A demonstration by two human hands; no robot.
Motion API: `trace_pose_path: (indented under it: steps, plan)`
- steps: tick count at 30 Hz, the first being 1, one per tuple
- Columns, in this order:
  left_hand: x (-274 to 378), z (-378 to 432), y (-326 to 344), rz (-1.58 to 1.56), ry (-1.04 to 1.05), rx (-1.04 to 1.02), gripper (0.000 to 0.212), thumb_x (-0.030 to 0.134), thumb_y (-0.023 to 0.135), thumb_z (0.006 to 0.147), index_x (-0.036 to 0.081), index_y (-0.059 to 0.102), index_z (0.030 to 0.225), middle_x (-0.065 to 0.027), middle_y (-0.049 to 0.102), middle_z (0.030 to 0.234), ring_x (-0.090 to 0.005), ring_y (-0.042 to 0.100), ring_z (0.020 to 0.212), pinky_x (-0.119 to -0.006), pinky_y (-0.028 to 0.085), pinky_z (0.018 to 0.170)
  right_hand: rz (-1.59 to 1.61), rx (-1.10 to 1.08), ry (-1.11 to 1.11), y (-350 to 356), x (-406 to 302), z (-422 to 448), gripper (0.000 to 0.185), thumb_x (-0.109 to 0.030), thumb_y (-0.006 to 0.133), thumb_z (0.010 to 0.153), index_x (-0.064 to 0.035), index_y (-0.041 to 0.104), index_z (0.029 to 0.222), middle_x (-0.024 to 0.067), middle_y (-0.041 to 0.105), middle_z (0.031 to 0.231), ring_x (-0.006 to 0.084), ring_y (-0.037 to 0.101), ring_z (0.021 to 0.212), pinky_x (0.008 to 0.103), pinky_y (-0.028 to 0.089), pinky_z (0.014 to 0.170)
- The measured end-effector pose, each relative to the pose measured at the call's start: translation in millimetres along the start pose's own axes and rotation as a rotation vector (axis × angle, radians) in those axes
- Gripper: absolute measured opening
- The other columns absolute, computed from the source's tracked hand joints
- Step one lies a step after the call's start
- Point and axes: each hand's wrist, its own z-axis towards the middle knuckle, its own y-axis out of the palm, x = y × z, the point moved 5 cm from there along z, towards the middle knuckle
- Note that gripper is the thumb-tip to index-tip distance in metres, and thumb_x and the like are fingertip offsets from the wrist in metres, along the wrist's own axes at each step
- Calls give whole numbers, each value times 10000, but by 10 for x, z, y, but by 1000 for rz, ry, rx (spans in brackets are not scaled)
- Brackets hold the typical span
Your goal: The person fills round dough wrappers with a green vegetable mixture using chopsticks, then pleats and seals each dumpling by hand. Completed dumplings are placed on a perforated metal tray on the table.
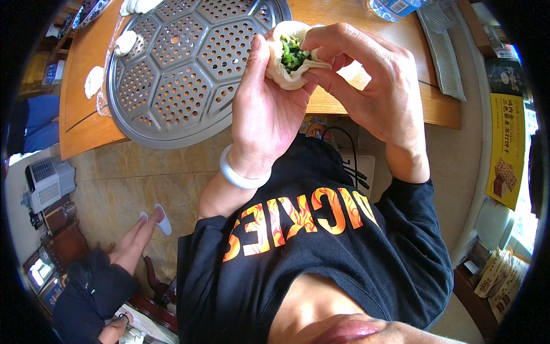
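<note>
My left hand (268,103), with a pale bangle at its wrist, cups a round of dough (285,79) from below and the side. Chopped green filling (294,53) shows in the dough's open middle. The fingers and thumb of my right hand (365,73) pinch the dough's right edge, where it is gathered in folds. Just left of my hands, a round perforated metal steamer tray (180,92) lies on the wooden table. A shaped piece of dough (125,43) rests at the tray's left rim, and more pale dough pieces (139,5) lie at its top left.
Another dough piece (94,81) lies on the wooden table (438,107) left of the tray, beside clear plastic wrap. A water bottle (395,7) and a long clear plastic package (442,56) are at the right. A patterned bowl (92,10) stands upper left; a seated person (94,284) is lower left.
</note>
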Motion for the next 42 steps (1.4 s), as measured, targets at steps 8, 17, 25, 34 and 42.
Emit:
trace_pose_path:
  steps: [8,17,25,34,42]
  plan:
    - [-2,116,-76,-275,-90,14,598,453,345,961,-83,408,1219,-270,485,1222,-360,482,1180,-450,416,1007,-49,-29,-60,-198,153,80,734,-186,859,462,-75,593,1137,58,623,1052,212,601,953,312,494,798]
    - [-29,119,-133,-275,-322,-125,752,588,239,931,-74,394,1252,-248,518,1204,-369,527,1121,-456,464,933,82,-296,-126,236,250,120,679,-149,789,622,-91,496,1232,168,574,1040,314,603,942,376,518,793]
    - [-10,106,-177,-292,-293,-208,688,532,260,955,-76,397,1246,-223,504,1232,-342,526,1120,-440,459,933,180,-200,-86,209,268,128,545,-169,773,644,-55,544,1125,156,589,1012,305,613,952,354,527,780]
    - [24,143,-164,-93,-2,-4,493,421,297,983,-4,468,1168,-180,534,1152,-314,545,1098,-468,443,978,33,74,-105,216,128,45,518,-148,781,600,-118,565,1070,103,569,967,302,592,901,363,489,788]
    - [60,161,-204,-95,0,-33,476,394,256,996,2,476,1154,-204,518,1208,-318,538,1103,-426,459,955,29,21,95,196,146,-89,237,-119,671,756,-99,625,988,89,591,767,268,604,754,353,505,673]
